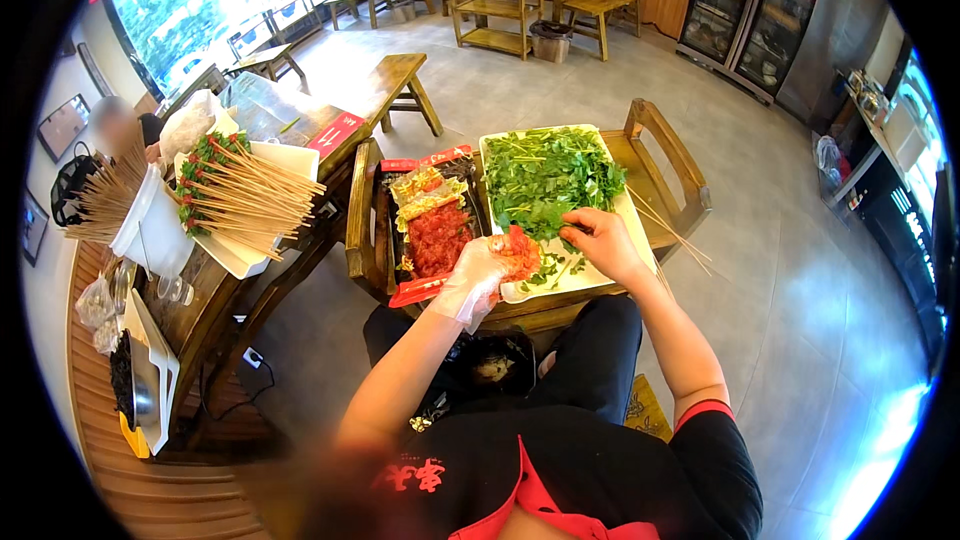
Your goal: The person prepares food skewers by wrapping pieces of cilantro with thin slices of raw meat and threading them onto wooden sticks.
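My left hand (478,268), in a clear plastic glove, is closed around a piece of red raw meat (520,254). It hovers at the near edge between the meat and the greens. My bare right hand (604,242) pinches some cilantro (546,221) close beside that meat. A white tray (636,230) heaped with leafy cilantro (545,168) lies just beyond both hands. Left of it, a black tray with red-edged wrapping (420,291) contains a pile of sliced red meat (438,238) and a yellowish layered strip (425,192).
Both trays rest on a wooden chair-like stand (690,180). Loose bamboo skewers (672,230) stick out at its right. On the left table, green-wrapped skewers (245,185) lie on a white tray beside a white tub (152,220) of sticks. A dark bin (490,365) sits between my knees.
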{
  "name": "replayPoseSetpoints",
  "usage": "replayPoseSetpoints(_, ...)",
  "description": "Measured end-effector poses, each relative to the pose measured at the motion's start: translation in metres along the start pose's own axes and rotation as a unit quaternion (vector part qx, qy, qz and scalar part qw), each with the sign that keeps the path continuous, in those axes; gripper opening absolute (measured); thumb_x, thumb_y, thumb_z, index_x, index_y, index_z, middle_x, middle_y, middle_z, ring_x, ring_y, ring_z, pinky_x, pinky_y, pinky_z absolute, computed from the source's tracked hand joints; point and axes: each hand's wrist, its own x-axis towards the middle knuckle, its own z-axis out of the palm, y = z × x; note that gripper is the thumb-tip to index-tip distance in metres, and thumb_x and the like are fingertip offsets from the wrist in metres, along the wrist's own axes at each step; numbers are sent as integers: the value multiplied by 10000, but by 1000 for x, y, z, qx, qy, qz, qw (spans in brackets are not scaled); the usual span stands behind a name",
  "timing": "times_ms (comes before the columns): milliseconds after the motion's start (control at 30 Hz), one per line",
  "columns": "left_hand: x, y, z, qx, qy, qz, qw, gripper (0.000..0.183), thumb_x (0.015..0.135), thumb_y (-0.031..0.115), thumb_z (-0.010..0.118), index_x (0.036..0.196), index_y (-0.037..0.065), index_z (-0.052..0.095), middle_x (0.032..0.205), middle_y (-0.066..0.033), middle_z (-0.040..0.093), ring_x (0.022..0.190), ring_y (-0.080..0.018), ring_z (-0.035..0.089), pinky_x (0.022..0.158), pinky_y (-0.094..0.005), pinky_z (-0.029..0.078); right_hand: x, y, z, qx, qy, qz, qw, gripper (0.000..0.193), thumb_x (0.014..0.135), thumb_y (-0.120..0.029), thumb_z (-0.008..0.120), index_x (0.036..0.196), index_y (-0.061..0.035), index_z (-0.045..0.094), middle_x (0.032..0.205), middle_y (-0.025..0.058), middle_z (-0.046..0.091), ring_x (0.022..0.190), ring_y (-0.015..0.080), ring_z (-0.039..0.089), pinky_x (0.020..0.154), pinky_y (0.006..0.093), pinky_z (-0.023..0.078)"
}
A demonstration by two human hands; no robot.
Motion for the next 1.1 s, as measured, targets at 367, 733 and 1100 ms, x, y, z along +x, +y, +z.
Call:
replayPoseSetpoints(367,2,3,5,18,-2,-5,1000,255,812,24,589,1059,-12,540,900,-97,628,775,-170,624,676,-280,513,1,-7,19,-44,9,-228,973,136,736,-5,627,868,15,601,802,134,605,723,290,593,643,318,480)
replayPoseSetpoints(733,3,-5,8,-103,0,-8,995,238,778,56,653,990,0,559,906,-95,625,801,-178,626,642,-287,533,6,-5,17,-131,-70,-323,935,176,691,16,593,864,-6,618,864,116,583,791,296,576,684,359,479)
replayPoseSetpoints(1100,7,-12,2,-167,37,14,985,182,817,-10,567,993,-36,529,917,-166,614,809,-276,636,710,-357,552,7,-8,9,18,-112,-109,988,200,733,-58,651,930,-29,630,828,99,616,747,227,592,656,298,466)
